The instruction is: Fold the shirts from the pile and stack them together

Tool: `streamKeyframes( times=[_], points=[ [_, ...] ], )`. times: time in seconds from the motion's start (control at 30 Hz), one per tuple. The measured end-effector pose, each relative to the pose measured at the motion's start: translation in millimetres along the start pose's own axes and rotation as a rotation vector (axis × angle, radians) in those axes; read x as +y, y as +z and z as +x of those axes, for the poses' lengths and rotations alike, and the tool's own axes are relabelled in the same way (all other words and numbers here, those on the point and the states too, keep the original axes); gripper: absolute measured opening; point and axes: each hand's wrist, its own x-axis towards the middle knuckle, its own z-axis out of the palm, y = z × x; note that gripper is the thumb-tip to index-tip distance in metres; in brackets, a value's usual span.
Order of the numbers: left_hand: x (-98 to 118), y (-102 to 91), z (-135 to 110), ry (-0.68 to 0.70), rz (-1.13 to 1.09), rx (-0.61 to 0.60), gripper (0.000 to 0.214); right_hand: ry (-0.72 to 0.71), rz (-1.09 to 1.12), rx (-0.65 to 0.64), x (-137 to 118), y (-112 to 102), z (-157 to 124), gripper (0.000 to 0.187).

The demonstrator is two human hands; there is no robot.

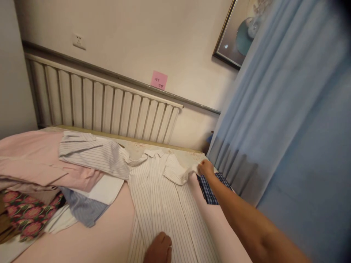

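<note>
A white striped shirt (159,190) lies spread out on the bed, its collar toward the wall. At the right, my right hand (206,168) is closed around the end of one sleeve (178,171), pulling it out to the side. My left hand (159,248) rests on the lower part of the shirt at the bottom edge of the view. Its fingers are curled together, and whatever may be in them is hidden. A dark blue plaid folded cloth (210,190) lies just below my right hand, partly behind my forearm.
A heap of clothes lies on the left, with a pink garment (33,157), a grey striped garment (93,151), a blue one (85,208) and a floral one (30,212). Behind the bed is a radiator (109,106). A blue curtain (274,91) hangs on the right.
</note>
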Motion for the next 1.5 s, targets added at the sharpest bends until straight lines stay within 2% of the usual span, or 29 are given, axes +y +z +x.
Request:
streamKeyframes(
  times=[0.1,0.2,0.3,0.37,0.43,0.5,0.57,0.63,0.77,0.87,0.97,1.07,1.17,1.27,1.5],
  points=[
    [0,-9.6,2,-0.035,-0.15,0.022,0.017,-0.157,0.053,0.023,-54,5,22,0.011],
    [1,-22.6,7,-0.134,-0.322,0.047,0.017,-0.341,0.115,0.039,-113,21,14,0.012],
    [-3,-32.3,14,-0.308,-0.568,0.051,0.018,-0.503,0.166,0.0,-165,46,-20,0.01],
    [-8,-35.4,19,-0.43,-0.74,0.08,0.02,-0.66,0.219,-0.081,-190,63,-52,0.013],
    [-13,-37.0,22,-0.508,-0.866,0.117,0.022,-0.79,0.241,-0.22,-203,79,-85,0.015],
    [-17,-38.1,24,-0.54,-0.93,0.136,0.024,-0.918,0.276,-0.34,-203,91,-117,0.023],
    [-19,-39.5,24,-0.545,-0.954,0.133,0.024,-0.984,0.331,-0.395,-190,99,-144,0.037],
    [-18,-41.2,24,-0.551,-0.957,0.142,0.024,-0.953,0.374,-0.404,-164,103,-164,0.044],
    [-13,-44.8,24,-0.581,-0.95,0.141,0.026,-0.672,0.349,-0.4,-85,100,-176,0.045],
    [-11,-46.5,25,-0.575,-0.943,0.126,0.027,-0.481,0.223,-0.363,-17,87,-177,0.045],
    [-12,-45.5,27,-0.582,-0.947,0.119,0.029,-0.455,0.096,-0.392,42,69,-188,0.045],
    [-14,-42.2,27,-0.578,-0.951,0.145,0.028,-0.502,-0.007,-0.487,82,51,-211,0.049],
    [-15,-40.7,27,-0.57,-0.949,0.16,0.027,-0.577,-0.052,-0.496,101,35,-236,0.056],
    [-12,-44.4,26,-0.581,-0.938,0.142,0.029,-0.64,-0.058,-0.465,106,23,-256,0.061],
    [-2,-57.3,23,-0.573,-0.905,0.114,0.029,-0.649,-0.06,-0.483,108,12,-272,0.072]
  ],
)
